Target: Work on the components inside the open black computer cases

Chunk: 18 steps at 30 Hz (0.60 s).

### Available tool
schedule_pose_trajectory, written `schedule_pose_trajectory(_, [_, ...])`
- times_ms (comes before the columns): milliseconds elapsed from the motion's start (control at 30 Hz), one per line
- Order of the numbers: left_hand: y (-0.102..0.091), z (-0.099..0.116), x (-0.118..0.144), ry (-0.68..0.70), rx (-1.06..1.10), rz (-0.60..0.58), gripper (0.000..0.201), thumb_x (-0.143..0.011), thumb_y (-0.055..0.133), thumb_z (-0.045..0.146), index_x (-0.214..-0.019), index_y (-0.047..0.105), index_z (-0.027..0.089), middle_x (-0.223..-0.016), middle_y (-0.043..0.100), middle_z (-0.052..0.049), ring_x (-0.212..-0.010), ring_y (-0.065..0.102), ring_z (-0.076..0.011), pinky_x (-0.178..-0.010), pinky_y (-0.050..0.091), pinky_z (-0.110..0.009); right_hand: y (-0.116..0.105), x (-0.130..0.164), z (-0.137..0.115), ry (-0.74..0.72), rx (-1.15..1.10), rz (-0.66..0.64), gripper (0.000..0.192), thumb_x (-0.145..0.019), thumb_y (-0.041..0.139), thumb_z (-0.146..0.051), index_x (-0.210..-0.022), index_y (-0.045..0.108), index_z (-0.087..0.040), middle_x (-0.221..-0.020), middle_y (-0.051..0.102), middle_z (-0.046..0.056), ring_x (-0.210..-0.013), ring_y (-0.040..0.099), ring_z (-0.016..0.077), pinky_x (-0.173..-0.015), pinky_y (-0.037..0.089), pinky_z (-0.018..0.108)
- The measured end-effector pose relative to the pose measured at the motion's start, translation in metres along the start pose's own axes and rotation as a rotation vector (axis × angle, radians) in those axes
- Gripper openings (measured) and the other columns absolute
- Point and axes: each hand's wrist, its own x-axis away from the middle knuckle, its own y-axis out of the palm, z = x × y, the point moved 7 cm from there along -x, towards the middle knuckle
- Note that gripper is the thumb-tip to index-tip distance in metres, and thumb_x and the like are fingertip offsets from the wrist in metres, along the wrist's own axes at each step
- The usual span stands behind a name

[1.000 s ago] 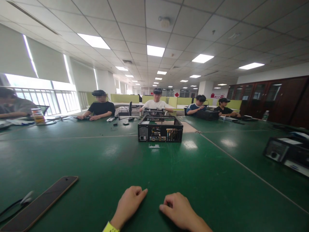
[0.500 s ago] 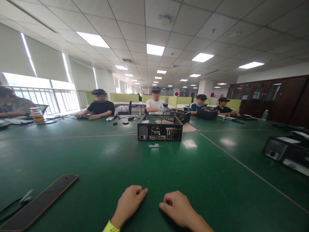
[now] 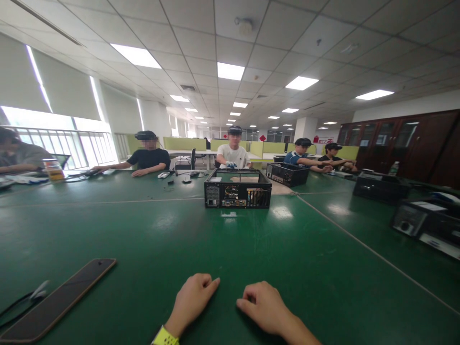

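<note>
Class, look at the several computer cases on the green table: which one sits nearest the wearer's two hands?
The open-topped computer case at the table's centre, its port panel facing the camera, straight ahead of both hands; the other cases lie off to the right.

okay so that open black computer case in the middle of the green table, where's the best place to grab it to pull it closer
Probably by the top rims of the computer case: its lid is off, so fingers can hook over the short side walls, one hand per side. It sits flat with its port panel toward you. Both the left hand and right hand rest loosely curled and empty on the table, well short of it.
</note>
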Motion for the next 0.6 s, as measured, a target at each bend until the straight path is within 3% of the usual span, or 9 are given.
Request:
schedule_pose_trajectory(467, [0.0037, -0.0041, 0.0000, 0.009, -0.016, -0.003, 0.043, -0.078, 0.040, 0.055, -0.052, 0.036, 0.020, -0.053, 0.040, 0.003, -0.051, 0.038, -0.0124, -0.050, 0.023, -0.027, 0.0012, -0.0001, 0.0009, -0.014, -0.002, 0.020, 0.030, -0.080, 0.051, -0.048, -0.073, 0.068, -0.024, -0.070, 0.066, -0.002, -0.065, 0.056, 0.0117, -0.056, 0.029, 0.023])
schedule_pose_trajectory(600, [0.0035, -0.0009, 0.0003, 0.016, -0.023, -0.013, 0.043, -0.079, 0.039, 0.055, -0.053, 0.036, 0.020, -0.053, 0.041, 0.003, -0.052, 0.039, -0.0127, -0.050, 0.024, -0.027, -0.0074, 0.0024, 0.0014, 0.012, -0.013, 0.056, 0.029, -0.083, 0.047, -0.046, -0.080, 0.067, -0.025, -0.075, 0.067, -0.001, -0.069, 0.058, 0.0127, -0.059, 0.032, 0.023])
